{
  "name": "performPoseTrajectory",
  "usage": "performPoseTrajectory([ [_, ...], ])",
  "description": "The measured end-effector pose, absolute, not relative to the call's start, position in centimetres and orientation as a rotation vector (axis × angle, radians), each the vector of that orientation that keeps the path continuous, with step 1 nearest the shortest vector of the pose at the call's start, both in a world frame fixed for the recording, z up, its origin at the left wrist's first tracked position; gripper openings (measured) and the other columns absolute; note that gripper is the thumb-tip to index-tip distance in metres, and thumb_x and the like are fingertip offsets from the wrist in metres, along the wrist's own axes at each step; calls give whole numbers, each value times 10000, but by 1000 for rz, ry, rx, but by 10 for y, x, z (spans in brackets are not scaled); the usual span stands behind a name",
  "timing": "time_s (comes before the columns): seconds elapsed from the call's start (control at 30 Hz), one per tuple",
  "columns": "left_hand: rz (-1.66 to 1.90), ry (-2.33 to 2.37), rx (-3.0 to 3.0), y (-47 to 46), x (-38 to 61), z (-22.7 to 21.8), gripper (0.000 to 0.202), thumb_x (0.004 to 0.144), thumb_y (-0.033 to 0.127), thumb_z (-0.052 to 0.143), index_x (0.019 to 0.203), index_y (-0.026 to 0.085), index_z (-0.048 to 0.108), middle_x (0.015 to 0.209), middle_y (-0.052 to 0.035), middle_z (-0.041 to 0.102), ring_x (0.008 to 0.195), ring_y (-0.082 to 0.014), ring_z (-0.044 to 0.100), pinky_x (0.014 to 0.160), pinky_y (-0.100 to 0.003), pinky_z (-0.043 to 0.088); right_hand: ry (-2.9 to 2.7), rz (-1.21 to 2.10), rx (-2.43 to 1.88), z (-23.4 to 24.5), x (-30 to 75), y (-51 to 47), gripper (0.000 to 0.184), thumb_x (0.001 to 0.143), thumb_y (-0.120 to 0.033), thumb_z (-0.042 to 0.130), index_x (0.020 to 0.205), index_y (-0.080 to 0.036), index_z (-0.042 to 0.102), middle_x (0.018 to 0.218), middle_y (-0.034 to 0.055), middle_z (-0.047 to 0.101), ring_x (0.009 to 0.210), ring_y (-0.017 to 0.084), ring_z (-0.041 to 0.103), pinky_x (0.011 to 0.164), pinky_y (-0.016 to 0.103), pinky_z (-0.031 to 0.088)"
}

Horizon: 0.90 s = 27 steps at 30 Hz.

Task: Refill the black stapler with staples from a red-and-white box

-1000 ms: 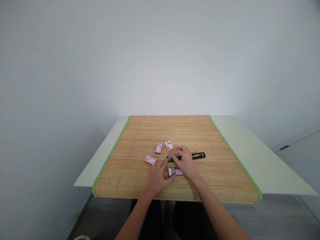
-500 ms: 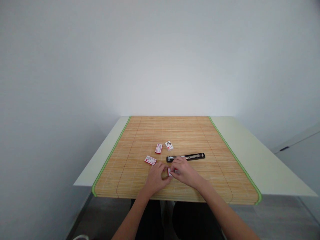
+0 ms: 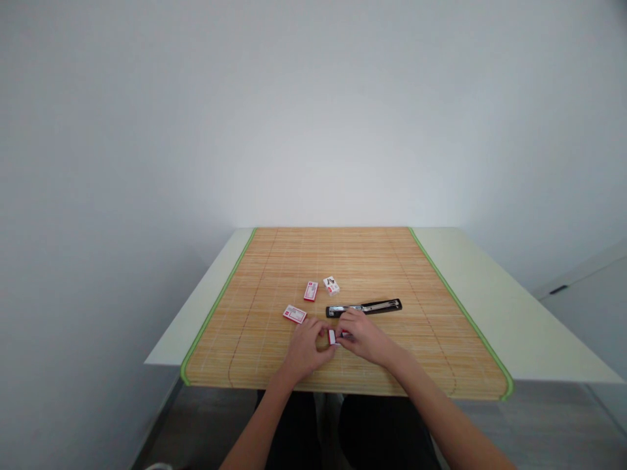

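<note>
Both my hands meet at the front middle of a bamboo mat. My left hand and my right hand pinch a small white and red staple box between their fingertips, low over the mat. Most of that box is hidden by the fingers. Just beyond my right hand lies a long black stapler, opened flat, and neither hand touches it.
Three more small white and red boxes lie on the mat: one left of my left hand, one farther back, one beside it. The mat covers a pale table against a white wall.
My right hand left the stapler and came back to the small box in front. Both hands now close on that box. The stapler and the other boxes stayed put.
</note>
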State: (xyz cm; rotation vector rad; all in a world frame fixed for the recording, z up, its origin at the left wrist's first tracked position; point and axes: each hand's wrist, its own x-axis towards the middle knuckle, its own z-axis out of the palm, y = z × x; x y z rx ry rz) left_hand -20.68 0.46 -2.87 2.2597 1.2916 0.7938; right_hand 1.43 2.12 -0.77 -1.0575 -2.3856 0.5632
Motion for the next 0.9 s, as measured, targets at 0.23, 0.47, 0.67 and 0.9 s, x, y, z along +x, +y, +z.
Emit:
performPoseTrajectory([
  [0.23, 795, 1272, 2210, 5, -210, -29, 347, 796, 306, 752, 1124, 264, 646, 992, -33, 628, 943, -236, 588, 887, -373, 454, -2222, 620, -1111, 1, 43, 2, 195, 914, -232, 692, 1105, -269, 705, 1138, 63, 676, 1097, 247, 601, 979, 407, 489],
  [0.47, 787, 1230, 2127, 6, -219, -29, 332, 816, 286, 756, 1136, 260, 673, 1000, -27, 645, 931, -214, 600, 871, -348, 459, -2182, 577, -1332, -7, 86, -11, 395, 858, -313, 760, 1244, -282, 680, 1224, 81, 648, 1157, 282, 594, 1020, 440, 487],
  [0.67, 728, 1169, 2062, 12, -224, -29, 335, 827, 367, 788, 1138, 262, 720, 994, -24, 675, 933, -207, 616, 851, -327, 459, -2202, 595, -1373, -14, 91, -8, 260, 873, -345, 750, 1127, -291, 739, 1087, 61, 684, 1075, 273, 620, 970, 424, 497],
  [0.9, 716, 1163, 2064, 17, -219, -35, 308, 792, 426, 835, 1049, 269, 772, 948, -16, 711, 910, -207, 626, 843, -328, 449, -2208, 644, -1333, -13, 70, -6, 255, 871, -363, 758, 1115, -291, 743, 1045, 49, 688, 1014, 252, 634, 921, 382, 505],
])
